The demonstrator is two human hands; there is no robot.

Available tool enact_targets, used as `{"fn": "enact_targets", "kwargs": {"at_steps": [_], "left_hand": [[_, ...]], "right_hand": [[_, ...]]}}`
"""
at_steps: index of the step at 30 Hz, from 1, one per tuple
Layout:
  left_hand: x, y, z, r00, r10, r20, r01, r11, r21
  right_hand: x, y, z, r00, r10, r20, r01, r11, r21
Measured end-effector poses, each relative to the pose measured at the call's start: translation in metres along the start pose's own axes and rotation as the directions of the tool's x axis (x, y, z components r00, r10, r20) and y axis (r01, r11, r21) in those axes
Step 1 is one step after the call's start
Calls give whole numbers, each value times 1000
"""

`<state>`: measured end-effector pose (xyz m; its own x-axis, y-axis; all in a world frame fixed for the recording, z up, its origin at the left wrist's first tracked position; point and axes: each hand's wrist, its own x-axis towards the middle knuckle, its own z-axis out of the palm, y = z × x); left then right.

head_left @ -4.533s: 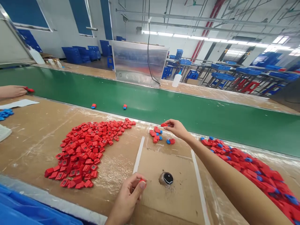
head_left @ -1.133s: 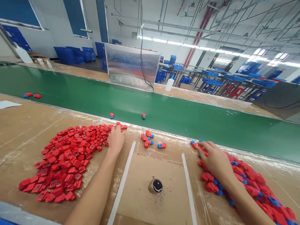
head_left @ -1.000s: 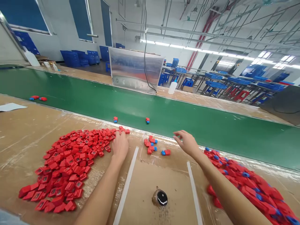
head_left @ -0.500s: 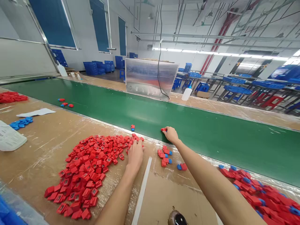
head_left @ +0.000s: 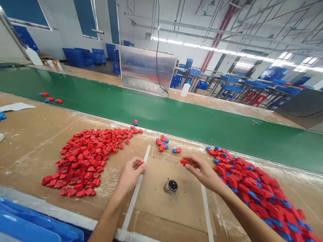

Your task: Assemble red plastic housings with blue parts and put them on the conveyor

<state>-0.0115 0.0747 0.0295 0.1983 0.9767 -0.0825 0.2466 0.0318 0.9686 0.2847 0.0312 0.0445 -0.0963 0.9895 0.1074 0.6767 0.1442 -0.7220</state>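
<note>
My left hand (head_left: 131, 174) is closed in a pinch on a small red plastic piece (head_left: 140, 164), mostly hidden by the fingers, above the left white tape strip. My right hand (head_left: 202, 170) pinches another red plastic piece (head_left: 184, 162) over the cardboard sheet (head_left: 156, 201). Between and below the hands sits a small round container with dark, shiny contents (head_left: 172, 186). A heap of red pieces (head_left: 88, 151) spreads to the left. Red-and-blue pieces (head_left: 254, 185) are piled at the right, and a few more (head_left: 162, 143) lie ahead of the hands.
A green belt (head_left: 202, 126) crosses behind the worktable, carrying a few red-and-blue pieces (head_left: 50, 99) at the far left. Beyond it stand a metal box (head_left: 147, 72) and a white bottle (head_left: 185, 89). Blue plastic (head_left: 30, 222) fills the lower left corner.
My right hand has come back from the belt with the red piece. My left hand has left the red heap holding a small red piece. The view has tilted down and turned right.
</note>
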Motion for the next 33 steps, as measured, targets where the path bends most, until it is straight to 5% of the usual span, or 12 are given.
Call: {"fn": "enact_targets", "kwargs": {"at_steps": [4, 8, 14, 24, 33], "left_hand": [[-21, -2, 0, 986, -82, 143, 111, 972, -206], [-36, -1, 1, 969, -99, 226, 135, 979, -151], [-49, -3, -2, 977, -112, 180, 105, 993, 49], [-59, -11, 3, 956, -112, 272, 193, 936, -293], [-81, -19, 39, 939, -83, 333, 245, 842, -480]], "right_hand": [[-48, -17, 3, 1000, -1, -24, 1, 1000, 1], [-66, -29, 16, 996, -94, -12, 92, 989, -113], [-71, -32, 30, 980, -196, 37, 199, 956, -214], [-70, -35, 31, 976, -211, 53, 218, 938, -271], [-64, -47, 25, 977, -215, 6, 211, 950, -231]]}}
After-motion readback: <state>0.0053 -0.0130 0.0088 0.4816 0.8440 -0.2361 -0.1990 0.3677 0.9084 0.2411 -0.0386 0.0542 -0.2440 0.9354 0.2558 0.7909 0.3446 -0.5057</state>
